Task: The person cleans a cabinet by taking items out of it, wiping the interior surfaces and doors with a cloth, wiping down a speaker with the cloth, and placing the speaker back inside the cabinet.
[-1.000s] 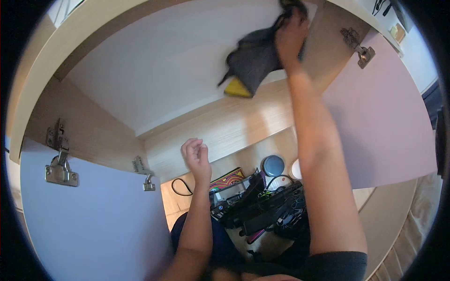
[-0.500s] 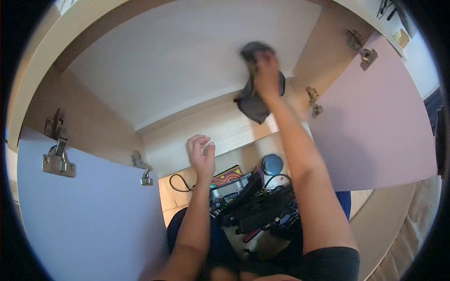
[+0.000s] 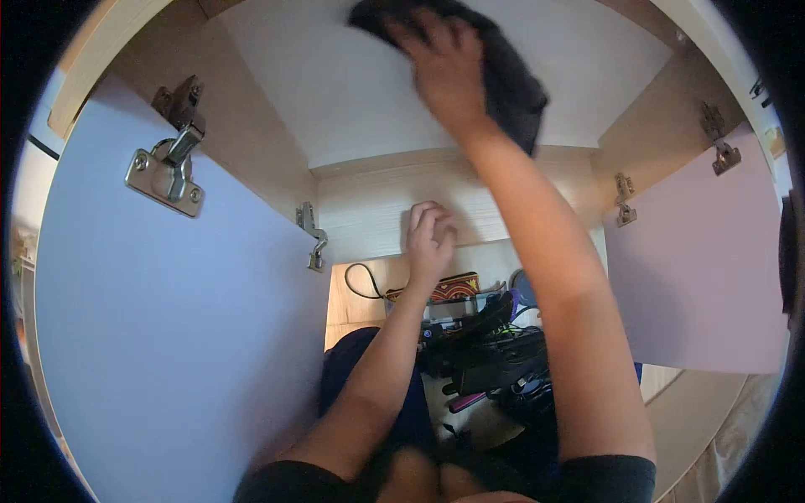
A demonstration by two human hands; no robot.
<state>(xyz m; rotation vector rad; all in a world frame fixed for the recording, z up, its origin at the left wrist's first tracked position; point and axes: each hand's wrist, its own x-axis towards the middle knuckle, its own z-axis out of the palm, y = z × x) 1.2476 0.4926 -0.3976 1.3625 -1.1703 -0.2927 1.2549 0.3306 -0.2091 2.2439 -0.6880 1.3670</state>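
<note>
Head view: cloth [image 3: 516, 96] under right hand [image 3: 449, 71] in open cabinet [image 3: 360, 210]

Cloth is high in the cabinet, in front of the white back panel [image 3: 289, 92]; contact with the panel can't be confirmed. Right hand: fingers spread over the cloth, blurred, can't tell if they pinch it. Left hand [image 3: 431, 230]: loosely curled, nothing seen in it, near the cabinet floor; touching or not, can't tell.

Risks (judgement): cloth could slip out if only flat fingers hold it, and might drop onto the pile [image 3: 495, 360] below. A loose corner could snag a hinge [image 3: 172, 172] if swung wide. Forearms could bump a door if moved sideways, since both doors flank them. Knees or a dropped cloth could shift the cables if they brush the pile.

Counts: cloth 1; hands 2; doors 2, left door [image 3: 184, 335] and right door [image 3: 696, 268]; hinges 4 visible, two per door; patterned pouch [image 3: 457, 287] 1; magenta rod [image 3: 466, 402] 1; blue lid [image 3: 523, 289] 1, partly hidden. Cables: too tangled to count.
</note>
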